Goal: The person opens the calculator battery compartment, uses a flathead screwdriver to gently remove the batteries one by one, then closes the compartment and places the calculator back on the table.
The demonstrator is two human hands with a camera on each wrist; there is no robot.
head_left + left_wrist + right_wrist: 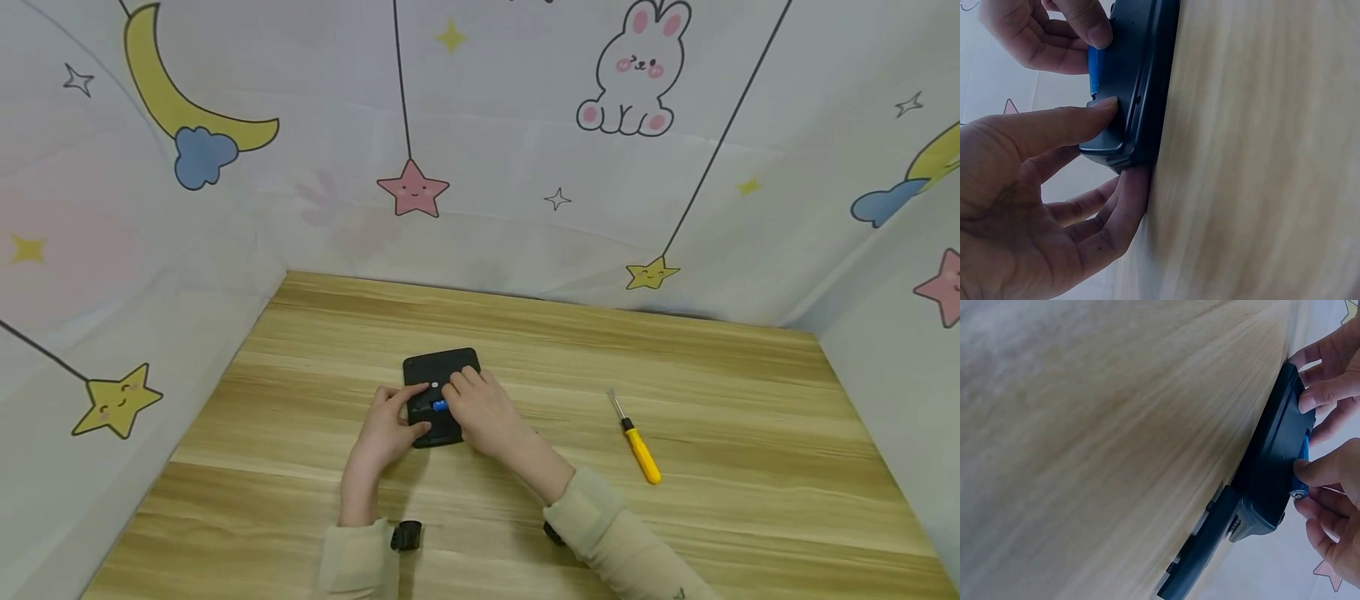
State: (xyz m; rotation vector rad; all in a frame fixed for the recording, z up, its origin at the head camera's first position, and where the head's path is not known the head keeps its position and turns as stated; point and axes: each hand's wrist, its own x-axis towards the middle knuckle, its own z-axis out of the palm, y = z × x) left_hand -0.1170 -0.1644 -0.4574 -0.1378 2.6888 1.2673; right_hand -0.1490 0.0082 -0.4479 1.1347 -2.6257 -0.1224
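A flat black device [442,364] lies on the wooden table with its battery slot facing up. My left hand [390,429] grips its left side, the thumb on the upper face and other fingers against the edge in the left wrist view. Over the device's right part, my right hand [483,412] pinches a blue cylindrical battery [1299,489] between thumb and fingers. One end of the battery shows past the thumb in the right wrist view. From above, the right hand hides part of the battery [440,406] and the slot.
A screwdriver [641,454] with a yellow handle lies on the table to the right, its tip pointing away. A dark segmented bar [1200,544] sits by the device in the right wrist view. Printed cloth walls [510,225] border the table [750,433].
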